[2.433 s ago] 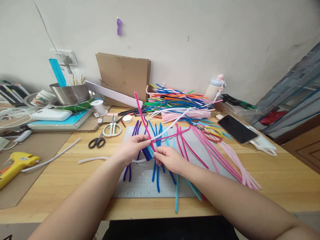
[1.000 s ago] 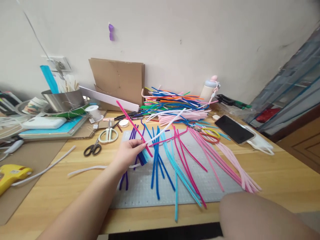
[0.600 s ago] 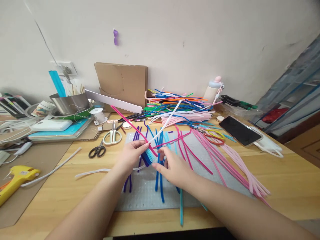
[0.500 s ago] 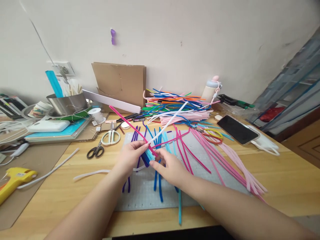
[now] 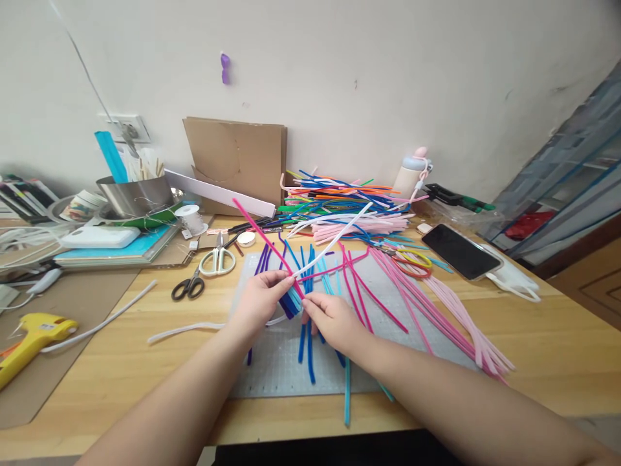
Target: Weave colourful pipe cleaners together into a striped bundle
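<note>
My left hand (image 5: 262,299) pinches a small bunch of pipe cleaners above the grey cutting mat (image 5: 286,369). From that pinch a hot pink pipe cleaner (image 5: 262,236) sticks up to the left and a white pipe cleaner (image 5: 339,239) runs up to the right, with folded blue pieces (image 5: 292,299) below. My right hand (image 5: 330,317) is closed in a pinch on the bunch's lower end, right beside the left fingers. Loose blue, light blue, purple and pink pipe cleaners (image 5: 349,285) lie spread on the mat under both hands.
A big heap of mixed pipe cleaners (image 5: 339,200) lies at the back, by cardboard (image 5: 237,155). Scissors (image 5: 206,268), a yellow glue gun (image 5: 29,333) and a steel bowl (image 5: 136,194) are left. A phone (image 5: 460,249) and bottle (image 5: 412,171) are right. A white pipe cleaner (image 5: 184,330) lies left of the mat.
My right hand had left the bunch and dropped out of view, then came back from the lower right and closed on it beside my left hand. My left hand kept hold throughout.
</note>
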{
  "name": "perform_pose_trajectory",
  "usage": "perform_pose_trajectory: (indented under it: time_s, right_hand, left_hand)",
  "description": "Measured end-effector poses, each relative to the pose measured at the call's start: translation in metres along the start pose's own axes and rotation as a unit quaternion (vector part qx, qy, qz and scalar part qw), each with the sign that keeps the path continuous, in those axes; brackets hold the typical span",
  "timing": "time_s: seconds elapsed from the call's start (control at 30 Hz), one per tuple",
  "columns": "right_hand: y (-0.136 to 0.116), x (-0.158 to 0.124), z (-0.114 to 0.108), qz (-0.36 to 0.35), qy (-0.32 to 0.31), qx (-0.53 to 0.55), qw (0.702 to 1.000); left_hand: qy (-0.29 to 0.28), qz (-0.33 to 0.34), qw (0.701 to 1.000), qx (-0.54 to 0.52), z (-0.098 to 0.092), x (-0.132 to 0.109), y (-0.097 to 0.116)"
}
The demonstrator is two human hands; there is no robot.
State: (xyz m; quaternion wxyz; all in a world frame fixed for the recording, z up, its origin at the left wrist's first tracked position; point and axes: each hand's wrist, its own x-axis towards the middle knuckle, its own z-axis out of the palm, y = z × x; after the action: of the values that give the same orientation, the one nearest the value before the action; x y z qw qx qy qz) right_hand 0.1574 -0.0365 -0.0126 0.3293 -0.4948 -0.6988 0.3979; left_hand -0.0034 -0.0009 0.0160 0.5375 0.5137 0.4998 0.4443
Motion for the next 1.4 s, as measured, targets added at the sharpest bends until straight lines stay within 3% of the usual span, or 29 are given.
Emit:
perform_pose_trajectory:
  time_s: [0.2, 0.43, 0.53, 0.73, 0.9, 1.1, 1.27, 1.4]
  right_hand:
    - [-0.001, 0.000, -0.002, -0.007, -0.008, -0.027, 1.000]
    - [-0.003, 0.000, -0.002, -0.019, -0.015, -0.043, 0.999]
    - [-0.001, 0.000, -0.001, -0.008, -0.018, -0.032, 0.999]
    - [0.002, 0.001, 0.001, 0.007, -0.017, 0.004, 1.000]
    - [0.003, 0.000, 0.001, 0.008, -0.024, 0.008, 1.000]
    - [0.002, -0.002, 0.001, 0.002, -0.029, -0.016, 0.999]
    - [-0.010, -0.006, -0.009, -0.068, 0.036, -0.180, 0.981]
    - [-0.024, -0.013, -0.023, -0.202, 0.123, -0.240, 0.942]
  left_hand:
    - [0.000, -0.022, 0.998, -0.053, 0.003, -0.001, -0.002]
    - [0.033, 0.003, 0.999, -0.011, 0.005, -0.002, -0.005]
    - [0.019, 0.000, 1.000, -0.007, 0.002, -0.001, -0.004]
    - [-0.077, -0.019, 0.997, 0.001, -0.008, -0.002, 0.008]
    - [-0.060, -0.026, 0.998, 0.015, -0.008, -0.004, 0.015]
    - [-0.058, -0.024, 0.998, 0.026, -0.009, -0.001, 0.009]
    - [-0.051, -0.016, 0.994, 0.094, -0.010, 0.000, 0.003]
    - [-0.072, -0.003, 0.985, 0.158, -0.005, -0.005, 0.002]
